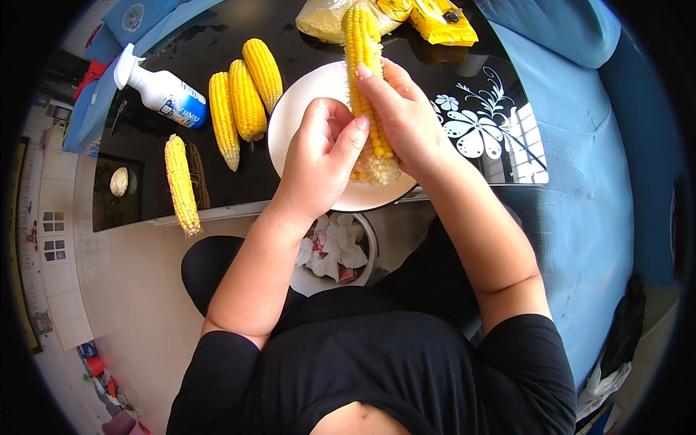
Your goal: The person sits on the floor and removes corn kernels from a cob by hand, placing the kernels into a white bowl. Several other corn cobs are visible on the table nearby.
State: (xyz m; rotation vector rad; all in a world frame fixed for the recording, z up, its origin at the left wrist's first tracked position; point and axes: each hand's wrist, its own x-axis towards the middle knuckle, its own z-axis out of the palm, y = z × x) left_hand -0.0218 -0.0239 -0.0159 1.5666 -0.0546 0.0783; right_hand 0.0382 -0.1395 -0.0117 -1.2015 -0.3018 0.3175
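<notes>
Above a white plate (293, 98) with a dark rim, a partly stripped yellow corn cob (362, 40) stands nearly upright in my grasp. My right hand (406, 119) wraps around its middle from the right, thumb lying along the kernels. My left hand (319, 156) is closed at the cob's left side, fingers curled and thumb pressed against it. Toward the lower end, pale bare patches show beside loose-looking kernels. Part of the cob and the plate's middle are hidden behind my hands. Left of the plate lie three whole corn cobs (247, 101) side by side.
Another corn cob (181, 185) overhangs the near edge of the black glossy table (145, 156). A white spray bottle (163, 94) lies at the left. A clear bag (319, 22) and a yellow packet (444, 25) are at the back. Below stands a waste bin (372, 254); a blue sofa (591, 217) is right.
</notes>
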